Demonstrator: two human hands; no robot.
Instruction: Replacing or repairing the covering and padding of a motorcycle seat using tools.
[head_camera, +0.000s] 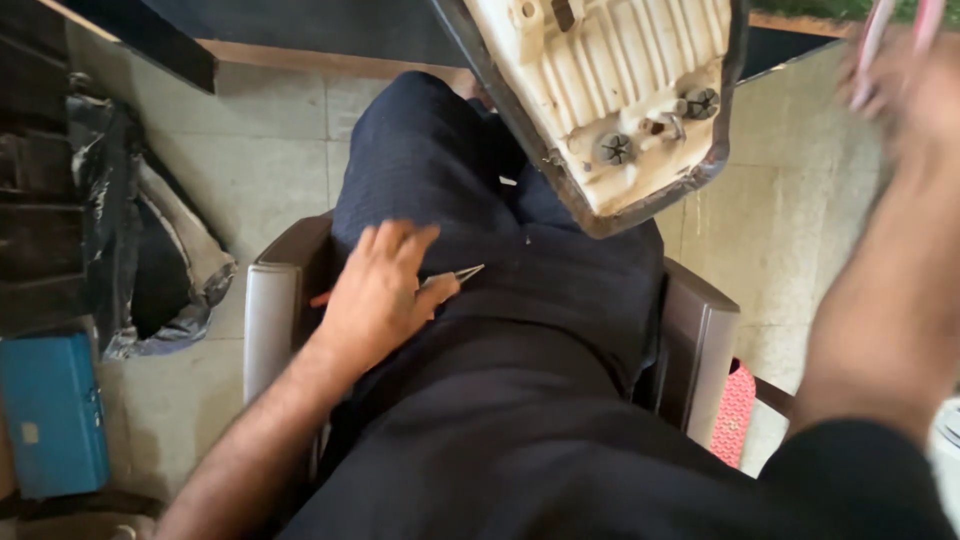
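My left hand (385, 290) rests on my left thigh, its fingers closed around pointed pliers (455, 276) with an orange handle end showing behind the wrist. My right hand (915, 95) is raised at the upper right, blurred, gripping something thin and pinkish-white (880, 40). A white plastic seat base (610, 90) with ribs and screws and a dark rim hangs above my lap, upside down. I sit in dark trousers on a chair with grey armrests (268, 325).
A blue toolbox (50, 415) lies on the tiled floor at the left. A crumpled black plastic bag (150, 250) sits above it. A red patterned object (735, 415) shows by the right armrest. A dark table edge (300, 30) runs along the top.
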